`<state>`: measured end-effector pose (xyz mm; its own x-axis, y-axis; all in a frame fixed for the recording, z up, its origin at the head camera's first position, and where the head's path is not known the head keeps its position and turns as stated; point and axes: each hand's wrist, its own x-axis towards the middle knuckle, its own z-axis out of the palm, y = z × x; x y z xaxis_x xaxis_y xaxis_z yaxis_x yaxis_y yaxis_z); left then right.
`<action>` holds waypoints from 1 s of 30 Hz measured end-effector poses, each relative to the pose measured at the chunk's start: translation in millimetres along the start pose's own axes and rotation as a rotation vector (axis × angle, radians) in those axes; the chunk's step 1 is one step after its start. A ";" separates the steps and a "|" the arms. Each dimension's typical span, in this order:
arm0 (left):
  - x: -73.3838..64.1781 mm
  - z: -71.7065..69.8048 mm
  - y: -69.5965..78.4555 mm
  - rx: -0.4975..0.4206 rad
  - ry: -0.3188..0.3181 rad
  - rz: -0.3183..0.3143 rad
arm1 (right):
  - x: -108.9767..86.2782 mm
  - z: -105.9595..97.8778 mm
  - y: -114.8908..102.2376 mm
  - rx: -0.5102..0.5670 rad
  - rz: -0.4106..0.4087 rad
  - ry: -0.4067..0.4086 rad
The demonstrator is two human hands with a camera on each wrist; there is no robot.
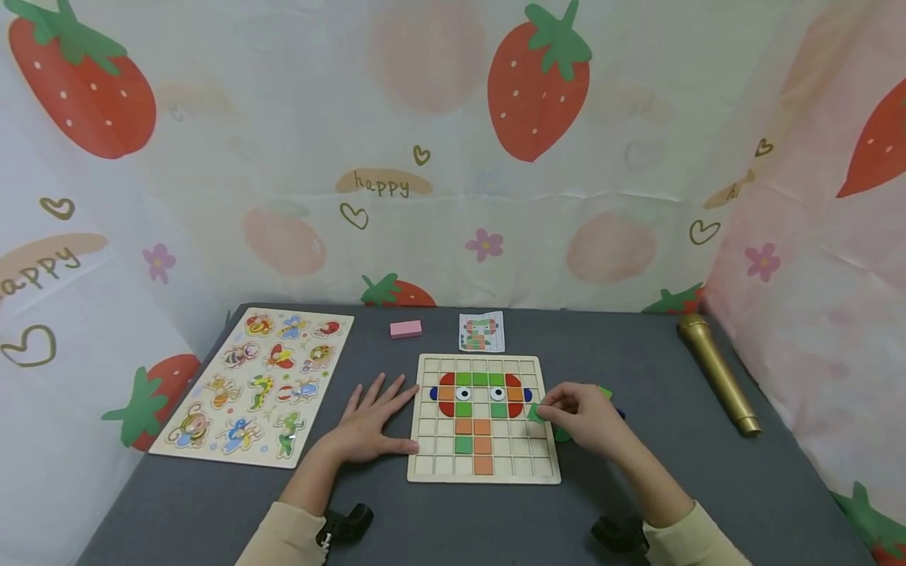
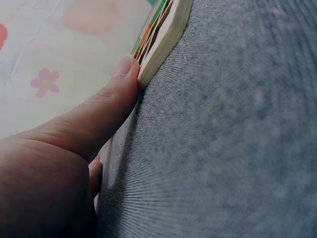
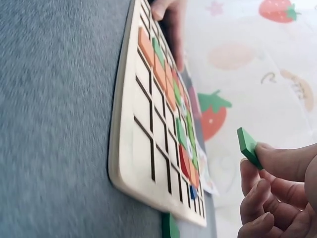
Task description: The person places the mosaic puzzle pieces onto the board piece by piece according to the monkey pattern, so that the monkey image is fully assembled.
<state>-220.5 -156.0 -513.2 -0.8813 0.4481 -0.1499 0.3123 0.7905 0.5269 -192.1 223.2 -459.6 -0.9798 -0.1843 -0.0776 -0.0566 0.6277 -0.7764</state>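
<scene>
A wooden grid board (image 1: 520, 456) lies on the dark table, with red, green, orange and blue tiles and two eye tiles set in its squares. My left hand (image 1: 371, 424) lies spread at the board's left side, its thumb (image 2: 116, 94) touching the edge. Over the board's right edge, my right hand (image 1: 587, 417) pinches a green tile (image 3: 247, 147) between thumb and fingers. More green pieces lie under and behind the right hand; one green piece (image 3: 170, 225) shows beside the board's edge in the right wrist view.
A small printed picture card (image 1: 481, 332) lies behind the board, with a pink block (image 1: 406, 329) to its left. At the left is an insect puzzle board (image 1: 272, 376). A gold cylinder (image 1: 718, 376) lies far right. Strawberry-print cloth (image 1: 453, 251) hangs behind the table.
</scene>
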 end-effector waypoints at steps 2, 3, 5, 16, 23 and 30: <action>0.0 0.1 -0.6 0.002 0.001 -0.002 | 1.5 4.4 -2.4 0.008 -0.014 -0.016; 0.1 0.2 -0.9 0.003 0.002 -0.002 | 2.2 6.6 -3.6 0.013 -0.022 -0.021; 0.3 0.3 -1.4 0.002 0.002 -0.003 | 3.6 11.2 -5.9 0.021 -0.030 -0.032; 0.3 0.6 -1.1 -0.006 -0.004 -0.004 | 5.6 39.0 -18.8 0.017 -0.075 -0.087; 1.3 0.4 -0.2 -0.002 -0.004 -0.011 | 5.5 51.2 -22.2 0.031 -0.096 -0.130; 0.6 0.5 -0.1 -0.001 -0.007 -0.014 | 5.1 64.3 -23.5 0.017 -0.146 -0.164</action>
<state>-220.9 -155.6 -513.8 -0.8831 0.4400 -0.1626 0.2999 0.7961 0.5256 -183.4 158.8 -481.9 -0.9172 -0.3934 -0.0630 -0.1911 0.5731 -0.7969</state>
